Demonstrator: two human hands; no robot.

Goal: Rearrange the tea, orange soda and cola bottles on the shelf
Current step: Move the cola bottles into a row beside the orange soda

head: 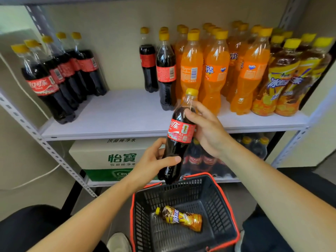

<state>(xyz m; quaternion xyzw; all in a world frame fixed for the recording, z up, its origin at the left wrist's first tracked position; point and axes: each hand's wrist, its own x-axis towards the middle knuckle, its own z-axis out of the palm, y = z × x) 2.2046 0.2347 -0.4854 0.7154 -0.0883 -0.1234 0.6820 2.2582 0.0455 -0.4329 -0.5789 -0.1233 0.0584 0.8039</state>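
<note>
Both hands hold one cola bottle (179, 135) with a yellow cap, upright in front of the shelf's edge. My left hand (154, 160) grips its lower part and my right hand (207, 128) grips its upper part. On the white shelf (116, 117) a row of cola bottles (60, 73) stands at the left. Two more cola bottles (164, 73) stand mid-shelf beside several orange soda bottles (218, 70). Tea bottles (287, 79) fill the right end. One tea bottle (181, 217) lies in the basket below.
A black basket with red rim (231, 206) sits on the floor between my knees. The lower shelf holds a water carton (109, 155) and packed cola bottles (203, 159). Grey metal uprights (54, 155) frame the shelf. A white cable hangs at the left.
</note>
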